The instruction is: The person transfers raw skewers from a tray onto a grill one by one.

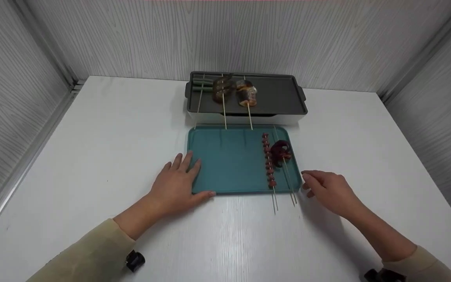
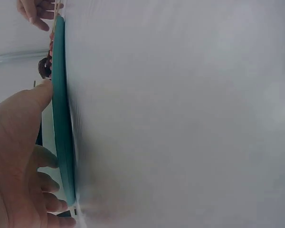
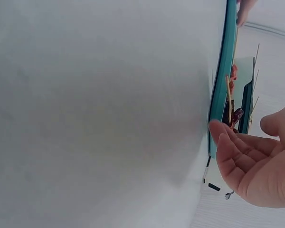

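Note:
My left hand (image 1: 174,188) rests at the front left corner of a teal tray (image 1: 229,162), fingers spread over its left rim and thumb along the front edge. On the tray's right side lie a skewer of small red pieces (image 1: 269,164) and a skewer with a dark red, curled, octopus-like piece (image 1: 280,152). Their sticks poke out past the front rim. Just beside the front right corner is my right hand (image 1: 331,192), its fingers loosely bent. In the right wrist view, nothing lies between that hand's thumb and fingers (image 3: 235,156).
Behind the tray stands a tabletop grill with a dark plate (image 1: 278,92). Its left half bears a skewer of green stalks (image 1: 199,88), a dark brown scored piece on a skewer (image 1: 221,90) and a fish-like chunk skewer (image 1: 246,94), sticks reaching toward the tray. Pale walls (image 1: 104,39) enclose the white table (image 1: 131,125).

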A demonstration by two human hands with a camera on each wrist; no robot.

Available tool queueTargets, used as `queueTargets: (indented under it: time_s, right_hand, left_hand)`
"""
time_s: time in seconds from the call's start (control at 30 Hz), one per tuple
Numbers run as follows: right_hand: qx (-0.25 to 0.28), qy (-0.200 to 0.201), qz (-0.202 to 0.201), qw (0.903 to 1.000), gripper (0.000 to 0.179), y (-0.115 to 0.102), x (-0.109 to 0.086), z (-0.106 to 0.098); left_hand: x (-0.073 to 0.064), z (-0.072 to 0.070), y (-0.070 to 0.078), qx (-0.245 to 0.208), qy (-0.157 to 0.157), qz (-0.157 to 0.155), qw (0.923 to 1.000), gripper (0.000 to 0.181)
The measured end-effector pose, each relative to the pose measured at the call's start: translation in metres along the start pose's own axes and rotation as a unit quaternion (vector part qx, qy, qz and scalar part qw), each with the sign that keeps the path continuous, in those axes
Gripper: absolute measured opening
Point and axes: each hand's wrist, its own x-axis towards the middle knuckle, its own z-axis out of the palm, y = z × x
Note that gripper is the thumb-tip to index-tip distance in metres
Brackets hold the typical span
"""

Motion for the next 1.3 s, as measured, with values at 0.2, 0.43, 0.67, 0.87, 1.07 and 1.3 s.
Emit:
queueTargets:
  time_s: [0.2, 0.43, 0.67, 0.87, 1.07, 1.3]
  right_hand:
    - [0.054, -0.057, 0.031, 0.9964, 0.051, -0.0027, 0.001, 0.0009]
    - [0.123, -0.089, 0.063, 0.9863, 0.054, -0.0021, 0.0019, 0.0039]
    - [0.189, -0.121, 0.081, 0.9713, 0.058, 0.0029, 0.0046, 0.0075]
    - [0.198, -0.127, 0.09, 0.9677, 0.057, 0.0033, 0.0056, 0.0078]
    - [0.198, -0.104, 0.085, 0.971, 0.04, 0.0001, 0.0049, 0.0056]
    - [0.196, -0.08, 0.084, 0.9737, 0.031, -0.0019, 0.0, 0.0008]
  left_hand:
    - [0.0022, 0.0021, -0.0002, 0.0, -0.025, -0.006, 0.9997, 0.098]
    - [0.0016, 0.0013, 0.0001, -0.006, -0.033, -0.007, 0.9994, 0.096]
    - [0.0023, 0.0019, -0.0002, -0.011, -0.038, -0.008, 0.9992, 0.096]
    - [0.0026, 0.0002, -0.0006, -0.016, -0.038, -0.005, 0.9991, 0.096]
    - [0.0036, -0.0008, -0.0013, -0.017, -0.039, -0.002, 0.9991, 0.096]
    - [0.0047, 0.0006, -0.0013, -0.02, -0.042, -0.004, 0.9989, 0.098]
